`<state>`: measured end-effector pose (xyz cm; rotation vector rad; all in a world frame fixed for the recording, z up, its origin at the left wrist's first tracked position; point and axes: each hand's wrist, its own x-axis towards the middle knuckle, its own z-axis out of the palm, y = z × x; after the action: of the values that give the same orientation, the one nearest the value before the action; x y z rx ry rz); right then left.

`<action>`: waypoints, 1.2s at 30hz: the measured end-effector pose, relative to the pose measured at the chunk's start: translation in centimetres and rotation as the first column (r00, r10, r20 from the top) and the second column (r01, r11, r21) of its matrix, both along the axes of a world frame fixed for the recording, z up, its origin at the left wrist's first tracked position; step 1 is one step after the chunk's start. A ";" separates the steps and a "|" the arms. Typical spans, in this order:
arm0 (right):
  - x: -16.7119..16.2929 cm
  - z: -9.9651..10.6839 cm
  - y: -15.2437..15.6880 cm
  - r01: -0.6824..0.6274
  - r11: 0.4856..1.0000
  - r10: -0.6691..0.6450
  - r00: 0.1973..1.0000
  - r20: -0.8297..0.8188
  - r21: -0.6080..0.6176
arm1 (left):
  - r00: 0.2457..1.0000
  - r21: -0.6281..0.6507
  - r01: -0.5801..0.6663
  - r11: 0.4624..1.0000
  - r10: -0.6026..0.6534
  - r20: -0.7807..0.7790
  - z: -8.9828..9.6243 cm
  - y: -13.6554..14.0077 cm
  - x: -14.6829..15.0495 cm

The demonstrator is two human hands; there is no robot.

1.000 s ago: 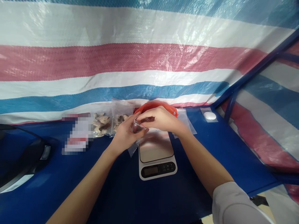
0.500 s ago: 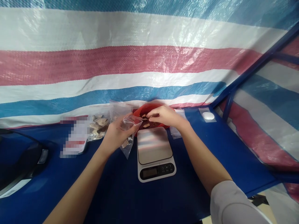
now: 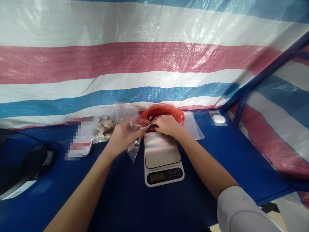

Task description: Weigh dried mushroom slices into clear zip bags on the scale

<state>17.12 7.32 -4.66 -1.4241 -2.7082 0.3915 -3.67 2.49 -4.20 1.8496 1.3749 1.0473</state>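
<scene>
My left hand [image 3: 124, 135] is closed on the rim of a clear zip bag [image 3: 135, 151], holding its mouth open towards the right. A few pale brown pieces lie low in that bag. My right hand [image 3: 165, 125] is at the front of a red plastic bag [image 3: 178, 112], fingers curled and pointing left, close to the zip bag's mouth. Dark brown dried pieces show in the red bag around the fingertips. Whatever the right fingers pinch is hidden. Just below the hands stands a white kitchen scale [image 3: 162, 151] with a bare metal plate and a dark display.
Left of my hands lies a clear bag of pale dried slices [image 3: 104, 129], beside a partly blurred packet [image 3: 83, 138]. Flat clear bags [image 3: 194, 127] lie right of the red bag. A white round object [image 3: 218, 119] sits farther right. A black item [image 3: 26, 161] is far left.
My right hand has lowered towards the front of the red bag, its fingers now nearer the zip bag's mouth. My left hand keeps its hold. The view has shifted slightly.
</scene>
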 end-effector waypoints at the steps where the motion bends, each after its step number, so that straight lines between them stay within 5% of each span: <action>1: 0.0 0.0 0.0 0.001 1.000 -0.001 1.000 0.005 0.004 | 1.000 0.000 0.012 1.000 -0.012 0.006 0.1 0.0 0.0; 6: 0.0 -0.1 0.0 0.004 1.000 -0.004 1.000 -0.022 -0.004 | 1.000 -0.005 0.026 1.000 -0.026 0.001 0.2 -0.2 0.2; 14: 1.8 -0.5 1.2 -0.032 0.999 0.036 0.956 -0.291 0.018 | 0.999 0.004 0.030 1.000 -0.030 0.035 -0.3 0.1 -0.4; 20: 3.3 1.5 1.0 0.042 0.999 -0.038 0.806 -0.591 -0.006 | 0.998 0.049 0.056 0.997 -0.055 -0.025 -0.6 0.0 -0.2; 24: 2.8 2.9 -0.2 -0.024 0.999 -0.004 0.716 -0.698 -0.030 | 0.996 0.080 0.080 0.994 -0.076 -0.051 -1.1 -0.3 0.5; 36: -0.7 3.9 -2.5 -0.094 0.996 0.076 0.874 -0.479 -0.012 | 0.992 0.141 0.125 0.982 -0.121 -0.037 -1.0 -0.6 1.6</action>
<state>16.38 4.77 -0.75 -1.0379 -2.3668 0.6962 -2.08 1.91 -5.23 2.0333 1.2115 1.0840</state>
